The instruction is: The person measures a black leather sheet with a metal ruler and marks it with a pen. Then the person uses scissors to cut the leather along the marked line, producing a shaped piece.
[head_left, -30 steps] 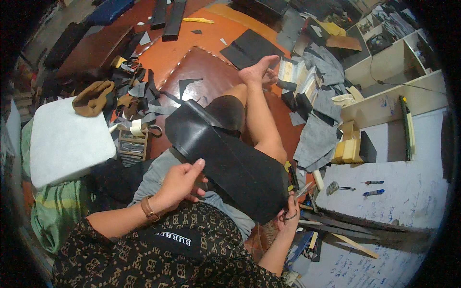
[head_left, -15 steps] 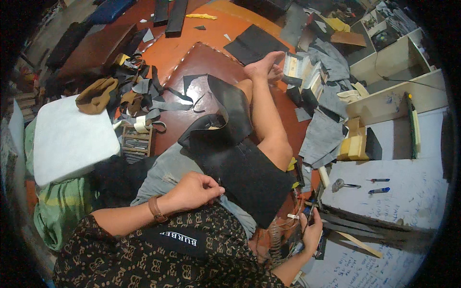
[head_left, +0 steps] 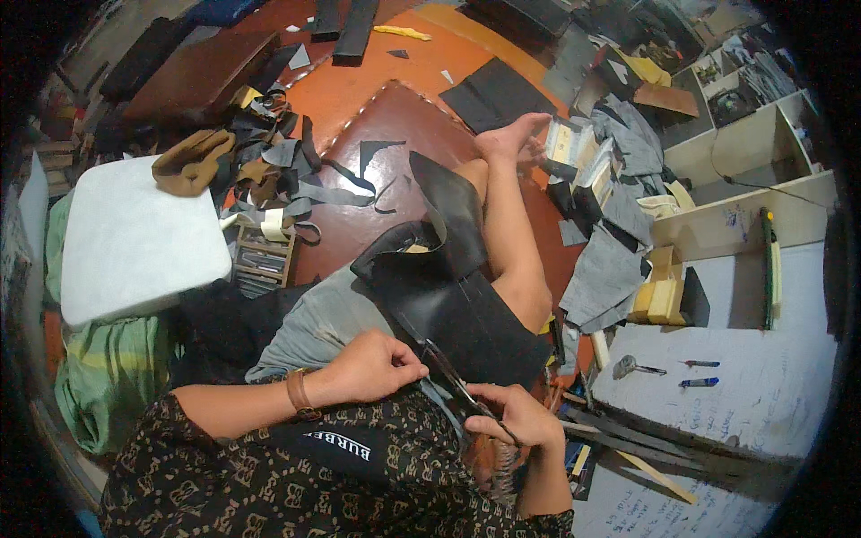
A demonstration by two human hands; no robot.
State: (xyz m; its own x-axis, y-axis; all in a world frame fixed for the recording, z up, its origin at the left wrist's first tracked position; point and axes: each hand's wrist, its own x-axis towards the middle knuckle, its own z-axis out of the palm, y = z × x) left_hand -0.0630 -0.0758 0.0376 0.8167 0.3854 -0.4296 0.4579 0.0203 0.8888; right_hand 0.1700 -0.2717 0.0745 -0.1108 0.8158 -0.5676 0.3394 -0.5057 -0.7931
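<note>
Across your lap lies a large sheet of black leather (head_left: 448, 305), and its long axis runs away from you, from your waist up toward your outstretched bare foot (head_left: 511, 139). The far end of the sheet folds over on itself beside your shin; the near end reaches down to your two hands.

Your left hand (head_left: 372, 368) sits at the near left edge of the leather, fingers curled and pressed together on that edge, pinching it. A brown band circles that wrist.

Your right hand (head_left: 516, 417) is just beside it, slightly lower and to the right, wrapped shut around the handles of a pair of scissors (head_left: 462, 390). The blades point up and to the left, toward the left hand, and their tips meet the leather's near edge just beside the left fingertips. How wide the blades are spread is too small to tell.

So the leather stretches forward from both hands, its length roughly in line with your leg, while the scissors lie at a slant across its near end. The right hand is the one with the tool; the left is the nearer one to the sheet's free edge.

Around you, a white block (head_left: 134, 242) lies well apart on the left, with leather scraps (head_left: 278, 170) beyond it on the reddish floor.
</note>
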